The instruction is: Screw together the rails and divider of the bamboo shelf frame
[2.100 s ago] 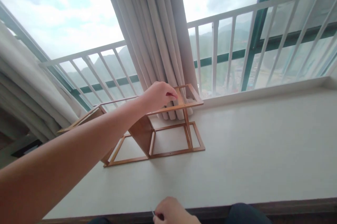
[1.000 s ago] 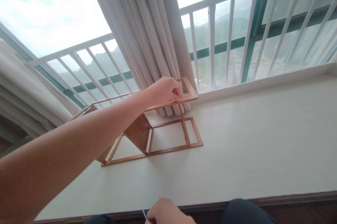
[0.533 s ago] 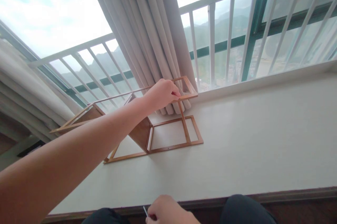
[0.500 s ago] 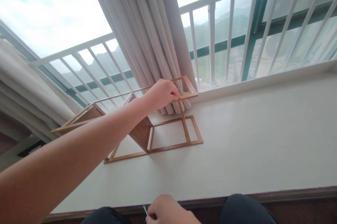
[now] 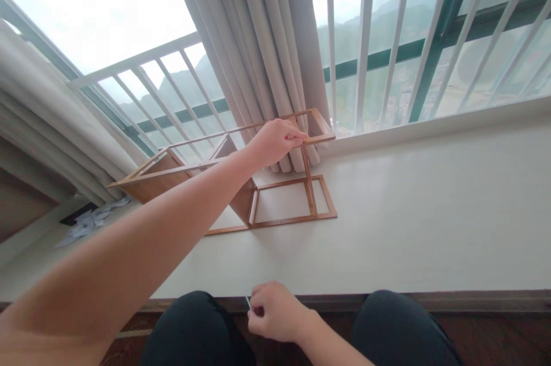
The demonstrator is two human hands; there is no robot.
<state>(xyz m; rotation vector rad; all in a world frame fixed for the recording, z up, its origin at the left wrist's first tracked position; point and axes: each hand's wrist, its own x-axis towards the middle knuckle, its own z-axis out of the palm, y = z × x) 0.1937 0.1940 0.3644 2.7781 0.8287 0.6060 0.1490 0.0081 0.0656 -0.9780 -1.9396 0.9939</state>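
A brown wooden shelf frame (image 5: 282, 221) lies on its side on a pale ledge, with open rails and a few solid panels. My left arm reaches across it from the left. At the upper rail, near its right end, my left hand (image 5: 278, 137) is closed with thumb and fingers together on the wood; whether something small is also between them is hidden. Low in the view, between my knees, my right hand (image 5: 278, 311) is curled round a thin metal rod (image 5: 248, 303). Only the rod's short tip shows beyond the fingers.
The pale ledge (image 5: 413, 211) ends at a dark front edge, close to my knees (image 5: 193, 326). Behind the frame hang a grey curtain (image 5: 253, 39) and a white railing (image 5: 365, 50) before windows. Crumpled pale scraps (image 5: 92, 222) lie at the far left.
My view has tilted down and shifted left, so the ledge's front edge and my right hand appear higher. My left hand stays at the same rail end, its fingers slightly repositioned.
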